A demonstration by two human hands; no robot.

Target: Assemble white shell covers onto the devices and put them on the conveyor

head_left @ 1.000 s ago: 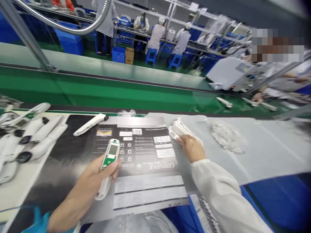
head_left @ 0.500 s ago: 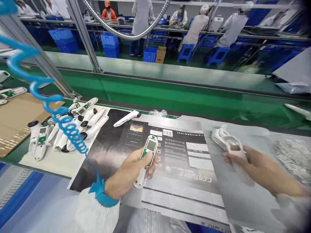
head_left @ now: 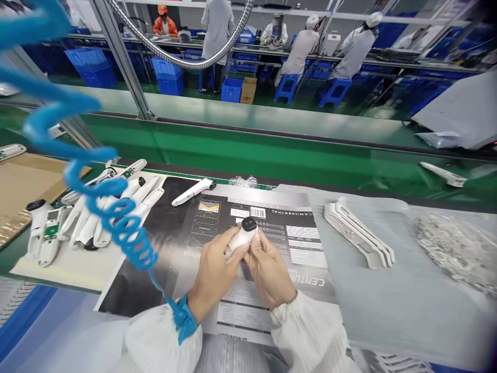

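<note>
The left hand point(head_left: 213, 267) and the right hand point(head_left: 269, 267) are both gripping one white handheld device point(head_left: 239, 240), fingers wrapping its sides, while its black end point(head_left: 249, 224) is pointing away from the person. The hands are holding it above a printed sheet point(head_left: 182, 233) that is covering part of the tabletop point(head_left: 15, 264). A blue wristband point(head_left: 186, 318) is circling the left wrist, and a coiled blue cord point(head_left: 112, 207) is running up from it. One similar white device point(head_left: 194, 191) is lying near the sheet's far edge, more white devices point(head_left: 83, 228) are crowding the left side, and nested white shells point(head_left: 359, 233) are resting to the right
</note>
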